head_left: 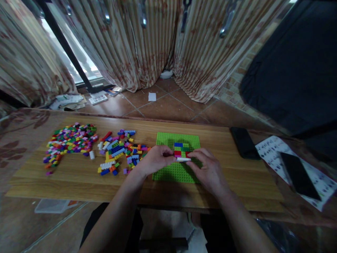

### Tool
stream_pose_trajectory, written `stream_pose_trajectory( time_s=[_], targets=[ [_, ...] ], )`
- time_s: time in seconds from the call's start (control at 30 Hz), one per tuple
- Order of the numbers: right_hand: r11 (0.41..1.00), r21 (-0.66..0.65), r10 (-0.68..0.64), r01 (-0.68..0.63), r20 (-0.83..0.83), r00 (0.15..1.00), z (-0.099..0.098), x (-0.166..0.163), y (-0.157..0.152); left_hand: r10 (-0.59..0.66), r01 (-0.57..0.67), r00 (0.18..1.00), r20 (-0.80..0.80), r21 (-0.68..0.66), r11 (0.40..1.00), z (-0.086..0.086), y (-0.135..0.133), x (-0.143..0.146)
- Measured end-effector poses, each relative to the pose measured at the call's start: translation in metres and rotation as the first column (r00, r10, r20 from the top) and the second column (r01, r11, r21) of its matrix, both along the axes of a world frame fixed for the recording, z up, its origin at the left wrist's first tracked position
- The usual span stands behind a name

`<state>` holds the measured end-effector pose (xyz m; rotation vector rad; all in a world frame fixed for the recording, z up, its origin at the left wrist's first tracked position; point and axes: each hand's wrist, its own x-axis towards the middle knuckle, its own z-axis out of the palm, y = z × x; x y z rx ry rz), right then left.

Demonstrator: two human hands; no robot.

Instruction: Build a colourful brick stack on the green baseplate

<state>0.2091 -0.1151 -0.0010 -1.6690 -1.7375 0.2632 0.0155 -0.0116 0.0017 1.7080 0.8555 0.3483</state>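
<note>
A green baseplate point(168, 140) lies on the wooden table point(79, 175) in front of me. On it stands a small block of stacked bricks point(181, 149) in blue, green, red and yellow. My left hand point(155, 160) and my right hand point(207, 168) meet at the block's near edge, both pinching a long white brick point(183, 159) that lies against the block's front. Both hands have their fingers closed on it.
Loose coloured bricks lie in two heaps to the left, a mixed pile point(118, 151) near my left hand and a wider spread point(70, 140) further left. A black phone point(243, 142) and another dark device point(298, 174) on a printed sheet point(268, 149) lie to the right.
</note>
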Motion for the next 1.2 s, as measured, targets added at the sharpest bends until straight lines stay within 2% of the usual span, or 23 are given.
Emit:
stream_pose_trajectory(
  time_s=[0.23, 0.37, 0.53, 0.7, 1.0, 1.2],
  targets=[
    [0.971, -0.205, -0.163, 0.126, -0.177, 0.971, -0.001, 0.018, -0.002, 0.001, 0.002, 0.999, -0.049, 0.064, 0.998, -0.001, 0.001, 0.001],
    [0.931, -0.354, -0.222, 0.086, -0.365, 0.904, 0.0, 0.022, -0.002, 0.009, -0.008, 0.999, -0.053, 0.031, 0.999, 0.002, 0.001, 0.0],
    [0.902, -0.431, -0.249, 0.017, -0.49, 0.835, 0.004, 0.014, 0.001, 0.021, -0.025, 0.997, -0.073, -0.05, 0.998, 0.005, 0.0, -0.001],
    [0.889, -0.459, -0.285, 0.002, -0.548, 0.787, 0.0, 0.008, 0.004, 0.014, -0.017, 0.997, -0.072, -0.048, 0.999, 0.002, 0.0, 0.0],
    [0.898, -0.438, -0.289, 0.044, -0.51, 0.81, -0.004, 0.007, 0.006, 0.015, -0.017, 0.998, -0.056, -0.04, 0.999, 0.0, 0.0, 0.0],
    [0.888, -0.457, -0.312, 0.051, -0.518, 0.796, -0.005, 0.007, 0.006, 0.019, -0.02, 0.997, -0.075, -0.014, 1.0, 0.002, -0.001, 0.0]
  ],
)
